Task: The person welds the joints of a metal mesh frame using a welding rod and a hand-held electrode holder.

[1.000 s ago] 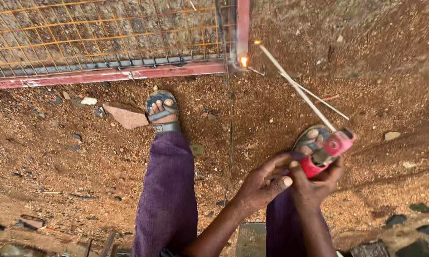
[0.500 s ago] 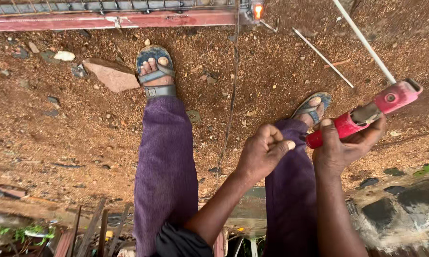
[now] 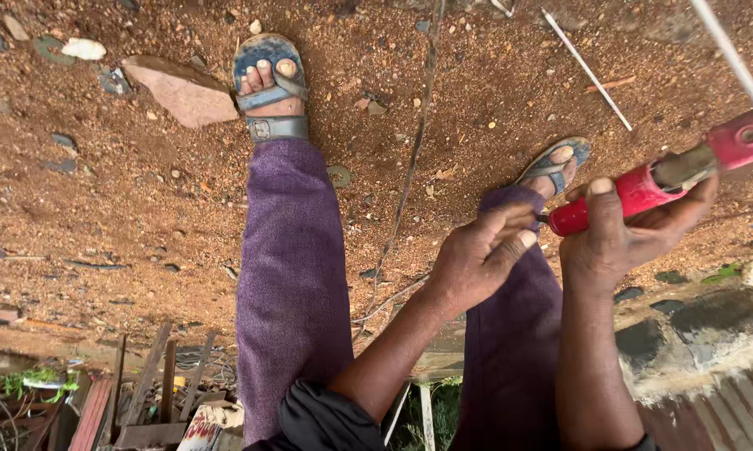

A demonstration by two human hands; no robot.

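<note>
— Red-handled tool (image 3: 644,190) sits at the right of the frame, slanting up toward the upper right corner. What can you make out, starting from the left?

— At the upper left a flat pinkish stone (image 3: 181,90) lies on the reddish gravel ground (image 3: 101,209). Just right of it is a foot in a blue sandal (image 3: 268,83), with a purple trouser leg (image 3: 291,276) running down the frame. Along the lower left edge there are rusty metal scraps (image 3: 143,401), cut off by the frame and hard to sort out.

— And the hands?

— The left hand (image 3: 477,263), right of centre, is loosely curled, thumb stretched toward the butt end of the red handle; I cannot tell whether it touches. It holds nothing that I can see.

— The right one?

— The right hand (image 3: 623,238) is wrapped around the red handle, thumb on top, fingers underneath. A grey metal part joins the handle to a second red piece that the right edge cuts off. The second sandal (image 3: 556,160) peeks out above the left hand, mostly hidden.

— Anything else?

— A thin pale rod (image 3: 585,68) lies on the dirt at the upper right, and a dark cable (image 3: 410,167) runs down the middle.
</note>
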